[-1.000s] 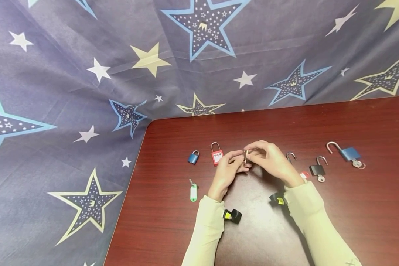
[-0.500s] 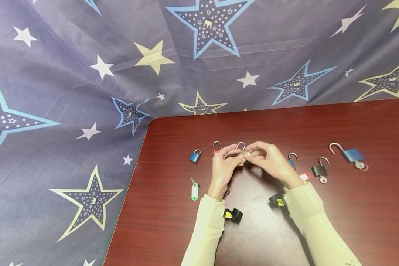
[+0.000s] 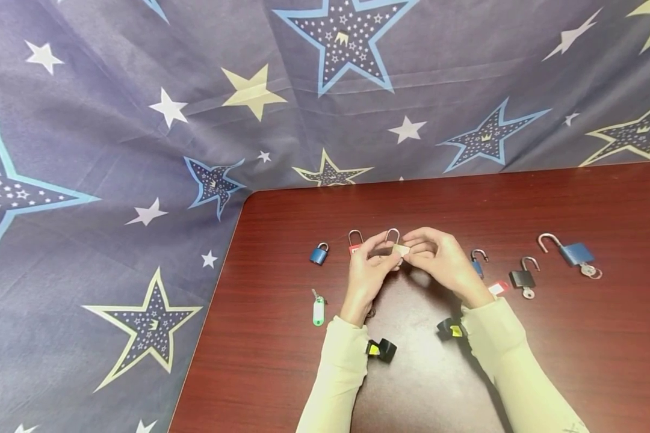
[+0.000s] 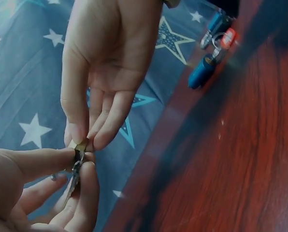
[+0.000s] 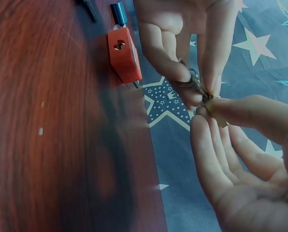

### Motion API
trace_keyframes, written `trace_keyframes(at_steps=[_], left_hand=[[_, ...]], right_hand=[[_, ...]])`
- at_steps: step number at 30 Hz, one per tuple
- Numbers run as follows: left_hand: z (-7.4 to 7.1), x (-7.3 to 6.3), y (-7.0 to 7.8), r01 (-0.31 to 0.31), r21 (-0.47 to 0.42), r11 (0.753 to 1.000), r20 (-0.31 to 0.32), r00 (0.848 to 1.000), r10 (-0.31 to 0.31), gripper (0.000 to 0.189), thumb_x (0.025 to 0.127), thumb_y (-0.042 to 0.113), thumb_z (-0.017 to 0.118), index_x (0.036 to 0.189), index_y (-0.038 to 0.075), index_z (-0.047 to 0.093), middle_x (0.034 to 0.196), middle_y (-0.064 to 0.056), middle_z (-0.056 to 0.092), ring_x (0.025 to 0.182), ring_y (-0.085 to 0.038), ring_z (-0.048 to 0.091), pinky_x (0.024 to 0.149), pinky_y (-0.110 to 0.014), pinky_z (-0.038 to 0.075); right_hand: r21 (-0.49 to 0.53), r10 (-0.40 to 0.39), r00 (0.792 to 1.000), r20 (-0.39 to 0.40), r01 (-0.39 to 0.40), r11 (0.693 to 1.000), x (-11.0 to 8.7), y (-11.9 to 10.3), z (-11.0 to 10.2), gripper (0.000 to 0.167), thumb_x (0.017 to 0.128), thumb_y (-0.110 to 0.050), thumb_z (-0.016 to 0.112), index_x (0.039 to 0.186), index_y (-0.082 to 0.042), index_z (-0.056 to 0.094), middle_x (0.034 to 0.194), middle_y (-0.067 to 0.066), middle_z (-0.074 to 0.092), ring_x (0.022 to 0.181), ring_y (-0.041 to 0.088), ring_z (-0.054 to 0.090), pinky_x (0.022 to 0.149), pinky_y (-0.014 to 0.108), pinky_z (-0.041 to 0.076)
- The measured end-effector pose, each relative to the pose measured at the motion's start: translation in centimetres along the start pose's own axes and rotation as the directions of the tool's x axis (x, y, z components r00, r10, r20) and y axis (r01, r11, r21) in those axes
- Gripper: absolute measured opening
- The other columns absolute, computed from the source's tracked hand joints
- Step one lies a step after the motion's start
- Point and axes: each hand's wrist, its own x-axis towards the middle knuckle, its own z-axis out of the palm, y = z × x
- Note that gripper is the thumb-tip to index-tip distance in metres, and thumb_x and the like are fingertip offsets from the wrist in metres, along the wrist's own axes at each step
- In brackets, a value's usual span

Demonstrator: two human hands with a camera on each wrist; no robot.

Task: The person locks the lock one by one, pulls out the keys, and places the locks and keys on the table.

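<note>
A small brass padlock (image 3: 401, 249) is held up between both hands above the table, its silver shackle (image 3: 392, 233) pointing away from the person. My right hand (image 3: 445, 264) pinches the brass body (image 5: 220, 116) between thumb and fingers. From the other side, my left hand (image 3: 364, 278) grips a key on a metal ring (image 4: 76, 170) right at the padlock's lower end. Fingers cover most of the key. A red padlock (image 3: 354, 248) stands beyond the left hand, partly hidden by it.
Left of the hands lie a blue padlock (image 3: 319, 255) and a green-tagged key (image 3: 318, 311). To the right lie a small blue padlock (image 3: 477, 265) with raised shackle, a red tag (image 3: 498, 288), a black padlock (image 3: 522, 279) and a larger blue padlock (image 3: 577, 254), both with keys.
The padlock has turned from edge-on to show its body and shackle. Both hands keep their grip nearly in place. The head view has shifted slightly.
</note>
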Motion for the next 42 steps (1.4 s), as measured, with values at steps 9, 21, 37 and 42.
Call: trace_keyframes(at_steps=[9, 21, 37, 42], left_hand=[[0.4, -0.7, 1.2, -0.215, 0.679, 0.702, 0.016, 0.96, 0.279, 0.045, 0.096, 0.027, 0.066, 0.137, 0.01, 0.059, 0.11, -0.003, 0.072, 0.086, -0.011, 0.071, 0.083, -0.032, 0.055], [0.3, -0.7, 1.8, -0.125, 0.287, 0.95, 0.052, 0.992, 0.115, 0.041, 0.101, 0.021, 0.059, 0.136, 0.0, 0.057, 0.104, -0.018, 0.072, 0.076, -0.025, 0.073, 0.062, -0.035, 0.061], [0.2, -0.2, 1.5, -0.051, 0.029, 0.998, 0.108, 0.993, 0.047, 0.025, 0.101, 0.012, 0.056, 0.114, -0.008, 0.065, 0.098, -0.028, 0.07, 0.08, -0.033, 0.071, 0.07, -0.043, 0.061], [0.3, -0.4, 1.3, -0.043, -0.016, 0.999, 0.155, 0.987, 0.045, 0.024, 0.1, 0.008, 0.057, 0.113, -0.012, 0.065, 0.1, -0.031, 0.07, 0.078, -0.019, 0.07, 0.075, -0.039, 0.061]], right_hand=[[0.005, 0.028, 0.999, -0.024, -0.027, 1.0, -0.1, -0.3, 0.1, 0.029, 0.091, -0.001, 0.069, 0.118, 0.005, 0.062, 0.114, 0.024, 0.066, 0.092, 0.017, 0.068, 0.079, 0.017, 0.055], [-0.022, -0.011, 1.0, -0.003, 0.011, 1.0, -0.2, -1.6, 0.5, 0.022, 0.09, -0.002, 0.071, 0.11, 0.002, 0.065, 0.103, 0.019, 0.07, 0.088, 0.015, 0.069, 0.076, 0.019, 0.057], [-0.018, -0.107, 0.99, -0.092, 0.106, 0.994, 0.0, -1.0, 0.6, 0.023, 0.093, -0.008, 0.07, 0.112, 0.003, 0.066, 0.1, 0.018, 0.067, 0.079, 0.006, 0.067, 0.072, 0.02, 0.056], [-0.084, -0.131, 0.984, -0.124, 0.121, 0.989, 0.0, -0.8, 0.6, 0.023, 0.097, -0.014, 0.064, 0.112, 0.001, 0.071, 0.099, 0.014, 0.067, 0.077, 0.004, 0.066, 0.071, 0.019, 0.056]])
